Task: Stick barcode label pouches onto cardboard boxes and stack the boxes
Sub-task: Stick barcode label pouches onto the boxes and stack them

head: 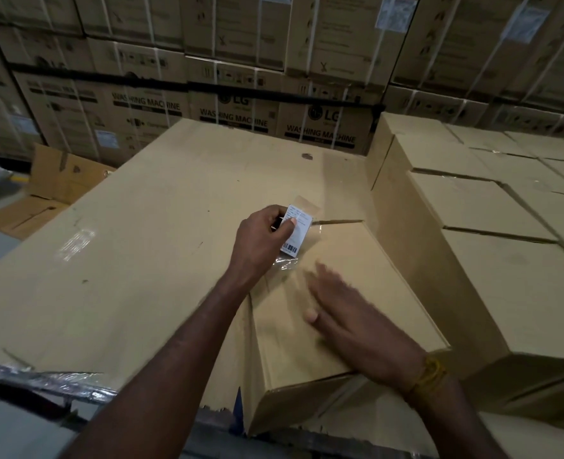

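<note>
1. Left hand (263, 235) curled round a small white barcode label in a clear plastic pouch (294, 232), thumb pinching it, right above the far end of the plain brown cardboard box (340, 313).
2. Right hand (350, 313) flat on top of that box, fingers straight and a bit blurry, gripping nothing.
3. Box sitting on a big flat cardboard sheet (135, 260), near edge.
4. Stack of similar brown boxes (492, 226) just beside it on the right.
5. Wall of printed washing machine cartons (241, 94) at the far side.

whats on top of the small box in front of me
Your right hand lies open on the small box; your left hand holds a barcode label pouch at its far edge. Anything beneath the hands is hidden.
</note>
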`<state>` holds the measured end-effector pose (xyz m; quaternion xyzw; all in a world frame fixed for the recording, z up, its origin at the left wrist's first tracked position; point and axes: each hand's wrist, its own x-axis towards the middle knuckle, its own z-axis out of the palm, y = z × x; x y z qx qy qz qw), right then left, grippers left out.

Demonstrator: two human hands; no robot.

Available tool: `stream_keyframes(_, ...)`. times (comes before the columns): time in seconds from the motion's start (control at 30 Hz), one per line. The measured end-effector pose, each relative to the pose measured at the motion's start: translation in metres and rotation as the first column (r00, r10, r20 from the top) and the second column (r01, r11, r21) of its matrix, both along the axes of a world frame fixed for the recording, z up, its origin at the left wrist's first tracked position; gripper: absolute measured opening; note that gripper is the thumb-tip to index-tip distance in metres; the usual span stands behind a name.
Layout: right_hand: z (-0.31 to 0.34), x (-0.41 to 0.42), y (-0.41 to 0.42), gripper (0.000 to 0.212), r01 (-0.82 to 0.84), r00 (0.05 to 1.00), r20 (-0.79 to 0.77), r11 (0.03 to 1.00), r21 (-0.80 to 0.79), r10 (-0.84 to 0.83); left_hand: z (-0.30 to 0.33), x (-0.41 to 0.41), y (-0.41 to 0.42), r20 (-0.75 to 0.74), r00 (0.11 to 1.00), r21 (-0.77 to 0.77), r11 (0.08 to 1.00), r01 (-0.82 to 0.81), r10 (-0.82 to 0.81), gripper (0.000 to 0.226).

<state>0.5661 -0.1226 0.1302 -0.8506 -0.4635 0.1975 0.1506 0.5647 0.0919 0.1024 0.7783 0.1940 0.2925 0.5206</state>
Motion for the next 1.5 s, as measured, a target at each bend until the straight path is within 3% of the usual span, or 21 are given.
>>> stream_keyframes(0.07,-0.005,0.006,-0.001,0.081,-0.15,0.988,0.006,0.985,-0.09,0.152,0.0,0.0,0.0,0.002,1.0,-0.02,1.0,0.007,-0.007,0.016)
stream_keyframes(0.1,-0.008,0.021,-0.003,0.086,-0.113,0.991,0.059,0.988,-0.109,0.12,0.0,0.0,-0.001,0.002,1.0,-0.024,1.0,0.01,-0.01,0.016)
stream_keyframes(0.17,-0.007,0.055,-0.008,0.092,0.209,0.968,0.164,0.972,-0.109,-0.19,0.0,0.0,0.0,0.003,1.0,-0.014,1.0,0.01,-0.01,0.015)
stream_keyframes(0.2,-0.003,0.07,-0.011,0.092,0.371,0.911,0.241,0.92,-0.127,-0.334,-0.001,0.0,0.0,0.002,1.0,-0.01,1.0,0.012,-0.012,0.015)
stream_keyframes(0.27,0.003,0.08,-0.013,0.096,0.491,0.84,0.329,0.862,-0.125,-0.431,-0.001,0.0,0.0,-0.002,1.0,-0.011,1.0,0.012,-0.012,0.015)
stream_keyframes(0.33,0.006,0.06,-0.007,0.098,0.342,0.904,0.277,0.94,-0.016,-0.324,0.0,0.001,0.0,0.0,1.0,-0.012,1.0,0.008,-0.008,0.015)
stream_keyframes(0.4,0.008,0.023,0.002,0.094,0.029,0.993,0.11,0.997,0.069,-0.036,0.0,0.001,0.0,-0.001,1.0,-0.008,1.0,0.005,-0.005,0.015)
stream_keyframes(0.47,0.001,0.005,0.003,0.082,-0.205,0.979,0.016,0.979,0.012,0.205,0.0,0.001,0.0,0.003,1.0,-0.017,1.0,0.009,-0.009,0.015)
stream_keyframes(0.5,-0.003,0.012,0.001,0.077,-0.219,0.973,0.06,0.974,-0.051,0.222,0.001,0.0,0.0,0.006,1.0,-0.021,1.0,0.011,-0.011,0.015)
stream_keyframes(0.53,-0.009,0.026,-0.001,0.075,-0.144,0.976,0.147,0.983,-0.11,0.16,0.001,-0.001,0.0,0.006,1.0,-0.022,1.0,0.014,-0.014,0.015)
stream_keyframes(0.6,-0.011,0.055,-0.007,0.072,0.209,0.94,0.31,0.958,-0.196,-0.141,0.002,-0.002,-0.001,0.0,1.0,-0.018,1.0,0.022,-0.022,0.015)
stream_keyframes(0.67,-0.006,0.074,-0.014,0.075,0.452,0.863,0.334,0.874,-0.179,-0.379,0.002,-0.002,-0.001,-0.006,1.0,-0.01,1.0,0.026,-0.026,0.015)
stream_keyframes(0.73,-0.003,0.063,-0.014,0.072,0.414,0.881,0.293,0.905,-0.094,-0.373,0.003,-0.002,-0.002,-0.009,1.0,-0.007,1.0,0.021,-0.021,0.014)
stream_keyframes(0.83,0.003,0.014,-0.006,0.069,0.07,0.99,0.125,0.998,0.008,-0.071,0.003,-0.001,-0.001,-0.009,1.0,-0.016,1.0,0.015,-0.015,0.012)
stream_keyframes(0.9,-0.004,0.004,-0.005,0.066,-0.079,0.989,0.121,0.995,-0.065,0.086,0.004,-0.002,-0.003,-0.01,1.0,-0.021,1.0,0.016,-0.016,0.012)
stream_keyframes(0.93,-0.009,0.013,-0.005,0.067,-0.045,0.984,0.164,0.994,-0.101,0.061,0.005,-0.003,-0.003,-0.011,1.0,-0.018,1.0,0.014,-0.014,0.012)
stream_keyframes(1.03,-0.008,0.041,-0.018,0.076,0.354,0.901,0.303,0.929,-0.105,-0.309,0.008,-0.008,-0.004,-0.023,1.0,-0.026,1.0,0.014,-0.015,0.013)
stream_keyframes(1.1,-0.006,0.046,-0.029,0.072,0.432,0.871,0.304,0.896,-0.099,-0.386,0.01,-0.015,-0.008,-0.025,1.0,-0.078,0.997,0.014,-0.016,0.013)
stream_keyframes(1.3,-0.005,-0.008,-0.062,0.074,0.132,0.991,0.007,0.991,0.007,-0.132,0.022,-0.075,-0.052,0.0,0.998,-0.256,0.965,0.065,-0.067,0.013)
stream_keyframes(1.4,-0.018,-0.017,-0.071,0.07,0.03,0.997,0.067,0.999,0.016,-0.031,0.021,-0.103,-0.079,0.023,0.994,-0.355,0.928,0.11,-0.108,0.014)
stream_keyframes(1.5,-0.027,-0.011,-0.072,0.067,0.122,0.983,0.123,0.986,0.112,-0.135,0.017,-0.101,-0.09,0.026,0.994,-0.359,0.927,0.11,-0.108,0.015)
